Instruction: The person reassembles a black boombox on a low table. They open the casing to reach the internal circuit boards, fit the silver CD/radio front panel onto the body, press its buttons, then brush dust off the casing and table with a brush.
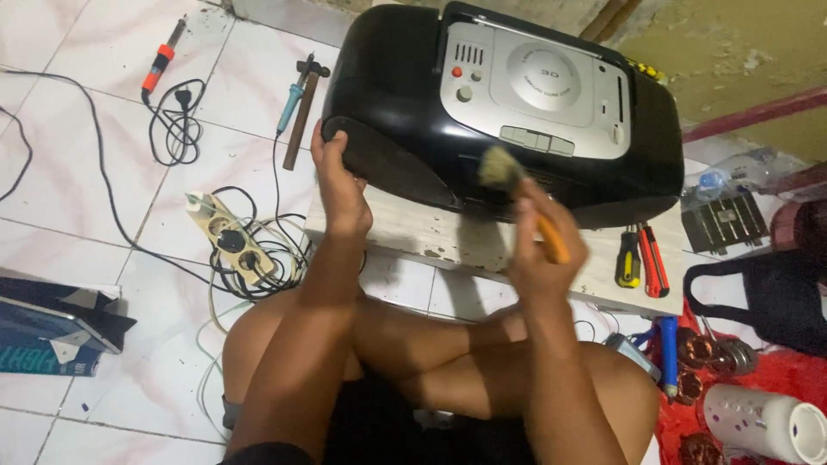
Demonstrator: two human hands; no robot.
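Note:
A black portable stereo (405, 95) with a silver top panel lies on a low pale wooden board (413, 232) in front of my crossed legs. My left hand (338, 185) grips its left front corner. My right hand (543, 245) is closed on the orange handle of a small paintbrush (508, 176), whose worn bristles touch the stereo's front face just below the row of silver buttons.
On the tiled floor to the left lie a soldering iron (159, 65), a hammer (303, 108), a blue-handled tool and a power strip (233, 241) with tangled cables. At the right are screwdrivers (642, 258), a black face mask (758, 288), a white tube and copper coils on red cloth.

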